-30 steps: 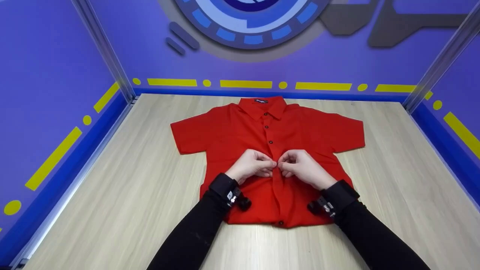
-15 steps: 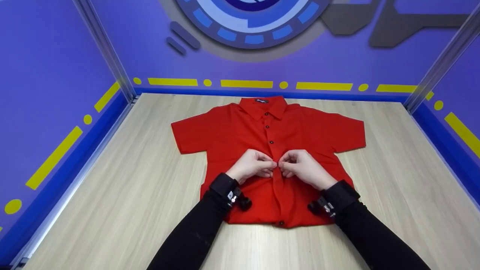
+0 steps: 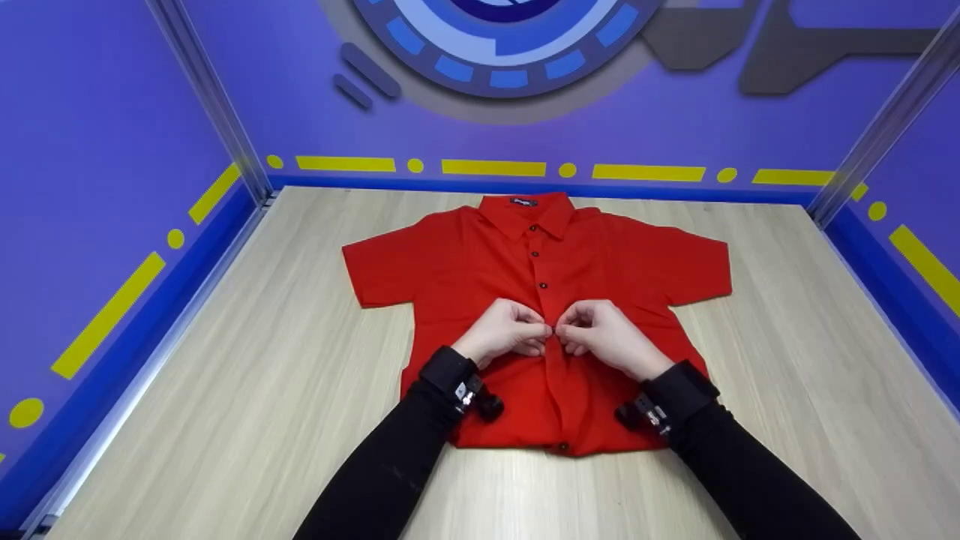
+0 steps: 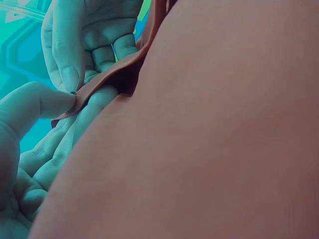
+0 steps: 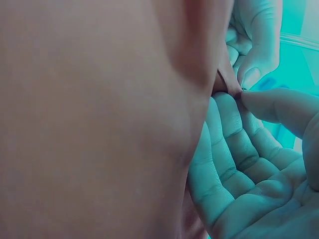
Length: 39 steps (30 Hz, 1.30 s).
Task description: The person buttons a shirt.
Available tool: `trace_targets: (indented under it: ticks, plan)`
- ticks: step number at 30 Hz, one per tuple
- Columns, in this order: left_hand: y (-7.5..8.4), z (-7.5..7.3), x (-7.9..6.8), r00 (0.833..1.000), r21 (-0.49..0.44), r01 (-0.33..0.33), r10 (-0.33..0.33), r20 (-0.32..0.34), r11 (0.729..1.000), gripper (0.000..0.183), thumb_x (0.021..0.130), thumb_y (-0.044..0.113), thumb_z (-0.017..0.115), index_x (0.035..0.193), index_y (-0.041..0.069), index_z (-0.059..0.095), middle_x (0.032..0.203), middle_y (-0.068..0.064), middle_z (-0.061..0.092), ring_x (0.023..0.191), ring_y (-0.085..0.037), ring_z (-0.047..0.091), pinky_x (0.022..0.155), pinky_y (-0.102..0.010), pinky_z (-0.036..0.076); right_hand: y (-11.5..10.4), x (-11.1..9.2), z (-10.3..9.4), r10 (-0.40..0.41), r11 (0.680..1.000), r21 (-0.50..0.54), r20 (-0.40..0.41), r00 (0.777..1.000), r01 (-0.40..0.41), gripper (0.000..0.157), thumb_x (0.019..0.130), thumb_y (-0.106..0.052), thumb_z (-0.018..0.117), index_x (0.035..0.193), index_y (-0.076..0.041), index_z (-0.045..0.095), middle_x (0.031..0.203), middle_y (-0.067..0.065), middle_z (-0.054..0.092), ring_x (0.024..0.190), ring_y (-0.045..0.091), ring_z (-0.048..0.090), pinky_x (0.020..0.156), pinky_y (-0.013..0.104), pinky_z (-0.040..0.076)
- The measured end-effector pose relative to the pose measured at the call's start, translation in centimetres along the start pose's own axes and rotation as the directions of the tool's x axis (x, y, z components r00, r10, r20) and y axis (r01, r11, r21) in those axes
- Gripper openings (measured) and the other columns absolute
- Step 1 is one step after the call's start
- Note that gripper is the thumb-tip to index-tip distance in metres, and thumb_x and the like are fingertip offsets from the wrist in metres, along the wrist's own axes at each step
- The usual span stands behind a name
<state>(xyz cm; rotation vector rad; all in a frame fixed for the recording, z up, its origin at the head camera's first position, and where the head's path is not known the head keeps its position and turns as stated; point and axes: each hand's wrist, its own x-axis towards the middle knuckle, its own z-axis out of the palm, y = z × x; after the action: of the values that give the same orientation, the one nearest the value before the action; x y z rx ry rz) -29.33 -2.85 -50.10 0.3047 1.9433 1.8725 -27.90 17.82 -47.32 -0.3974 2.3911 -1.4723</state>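
A red short-sleeved shirt (image 3: 480,255) lies front up with its collar toward the back wall. Halfway down the front placket, my left hand (image 3: 506,330) and right hand (image 3: 604,334) meet fingertip to fingertip. The left wrist view has my left thumb (image 4: 45,102) and fingers pinching the raised placket edge from both sides. In the right wrist view my right thumb (image 5: 279,107) presses the cloth against the fingers behind it. A small dark button (image 3: 553,330) shows between the fingertips, mostly hidden. Above it sits another dark button (image 3: 543,285) on the placket.
The shirt lies on a pale wood-grain table (image 3: 247,360). Blue-purple panels (image 3: 465,135) with yellow markings wall the table at the back and both sides. One more button (image 3: 563,447) shows at the shirt's bottom hem.
Both hands stay at the same spot on the placket. A bit more of the dark button shows between the fingertips now.
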Motion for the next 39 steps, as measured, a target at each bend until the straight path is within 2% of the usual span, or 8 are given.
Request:
trace_targets:
  ticks: [6, 13, 18, 26, 39]
  plan:
    - [0.0, -0.1, -0.1, 1.000, 0.007, 0.002, -0.002, -0.002, 1.000, 0.011, 0.083, 0.011, 0.074, 0.086, 0.001, 0.073, 0.075, -0.010, 0.071, 0.063, -0.017, 0.069, 0.065, -0.034, 0.060, 0.0, 0.0, 0.0, -0.003, 1.000, 0.018, 0.010, 1.000, 0.002, 0.015, 0.091, -0.018, 0.068, 0.099, -0.005, 0.067, 0.089, 0.015, 0.066, 0.074, 0.029, 0.067, 0.070, 0.037, 0.058]
    - [0.1, -0.2, 0.0, 1.000, -0.003, 0.008, -0.008, 0.020, 1.000, 0.008, 0.084, 0.010, 0.073, 0.086, 0.002, 0.074, 0.076, -0.007, 0.072, 0.064, -0.016, 0.069, 0.065, -0.033, 0.060, -0.2, 0.0, -0.3, 0.025, 1.000, -0.008, 0.035, 0.999, -0.025, 0.019, 0.093, -0.017, 0.066, 0.102, 0.000, 0.066, 0.094, 0.025, 0.065, 0.079, 0.044, 0.064, 0.069, 0.046, 0.057]
    - [0.0, -0.2, 0.0, 1.000, -0.006, 0.012, -0.012, 0.012, 1.000, 0.008, 0.083, 0.009, 0.073, 0.086, 0.001, 0.073, 0.075, -0.008, 0.071, 0.063, -0.016, 0.069, 0.064, -0.032, 0.060, 0.4, 0.2, -0.5, 0.019, 1.000, -0.021, 0.060, 0.998, -0.018, 0.024, 0.092, -0.025, 0.067, 0.098, -0.002, 0.068, 0.090, 0.022, 0.068, 0.074, 0.040, 0.065, 0.063, 0.041, 0.057]
    - [0.0, -0.2, 0.2, 1.000, 0.007, 0.011, -0.011, 0.013, 1.000, 0.008, 0.083, 0.008, 0.073, 0.086, 0.001, 0.073, 0.073, -0.007, 0.071, 0.063, -0.015, 0.068, 0.064, -0.031, 0.060, 0.6, 0.1, -0.7, 0.006, 1.000, 0.023, 0.093, 0.996, -0.008, 0.026, 0.091, -0.030, 0.068, 0.094, -0.004, 0.069, 0.086, 0.020, 0.069, 0.069, 0.031, 0.067, 0.064, 0.038, 0.058]
    - [0.0, -0.3, 0.1, 1.000, 0.031, 0.010, -0.011, 0.019, 0.999, 0.006, 0.083, 0.011, 0.073, 0.082, 0.004, 0.073, 0.071, -0.007, 0.070, 0.061, -0.015, 0.068, 0.063, -0.032, 0.060, 0.7, 0.2, -0.7, -0.001, 1.000, 0.018, 0.113, 0.994, -0.001, 0.029, 0.090, -0.033, 0.069, 0.096, -0.004, 0.069, 0.088, 0.021, 0.069, 0.071, 0.034, 0.067, 0.066, 0.039, 0.059]
